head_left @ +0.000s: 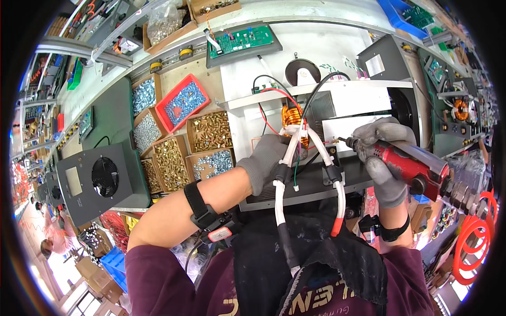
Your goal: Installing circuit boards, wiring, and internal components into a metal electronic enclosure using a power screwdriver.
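On the pale bench (342,42) straight ahead stands an open metal chassis (369,105), its white inner panel facing up and a copper-wound coil (291,117) mounted near its middle. Red and black wires loop over the coil, and two thick white cables (311,158) run from it down toward the person's chest. The left hand (269,160), in a grey glove, is closed around those white cables just below the coil. The right hand (382,158), also gloved, grips a red power screwdriver (416,168) whose tip points left at the chassis panel, just beside the coil; a coiled red hose (474,237) hangs at the far right.

Left of the chassis sit cardboard boxes of brass and silver screws (205,131) and a red tray of silver fasteners (182,102). A grey housing with a round fan grille (103,176) lies farther left. A green circuit board (242,39) rests on a grey tray at the back of the bench, and a blue bin (400,13) stands toward the upper right. Beyond the bench edges, more workstations and similar grey housings line both sides of a crowded workshop.
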The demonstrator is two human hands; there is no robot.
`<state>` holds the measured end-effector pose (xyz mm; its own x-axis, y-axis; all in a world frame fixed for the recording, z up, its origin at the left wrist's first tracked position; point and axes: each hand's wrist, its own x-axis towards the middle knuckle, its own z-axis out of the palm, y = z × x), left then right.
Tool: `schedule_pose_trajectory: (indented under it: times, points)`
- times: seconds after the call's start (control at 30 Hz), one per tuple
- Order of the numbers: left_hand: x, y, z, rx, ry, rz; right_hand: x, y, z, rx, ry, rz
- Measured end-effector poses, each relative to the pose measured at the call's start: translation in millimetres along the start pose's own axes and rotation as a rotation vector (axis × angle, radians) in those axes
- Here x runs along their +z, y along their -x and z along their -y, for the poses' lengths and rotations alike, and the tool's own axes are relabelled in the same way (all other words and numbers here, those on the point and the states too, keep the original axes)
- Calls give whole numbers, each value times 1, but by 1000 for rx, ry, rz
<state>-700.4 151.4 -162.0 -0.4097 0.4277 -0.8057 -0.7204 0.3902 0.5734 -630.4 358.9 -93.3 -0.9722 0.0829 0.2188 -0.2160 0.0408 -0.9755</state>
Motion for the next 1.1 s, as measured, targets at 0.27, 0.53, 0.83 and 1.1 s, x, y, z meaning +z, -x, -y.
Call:
schedule_pose_trajectory:
  times: [0.27,0.53,0.83,1.1]
  points:
    - [2,-3,-6,-49,-210,-18,-3,2,3,9,-157,-36]
    - [1,-5,-6,-95,-98,-16,0,-1,-3,22,-189,-59]
    - [-2,5,7,287,-344,-18,-2,-3,10,-20,-172,-123]
    - [-15,25,3,180,78,127,-10,-11,13,-141,-211,-77]
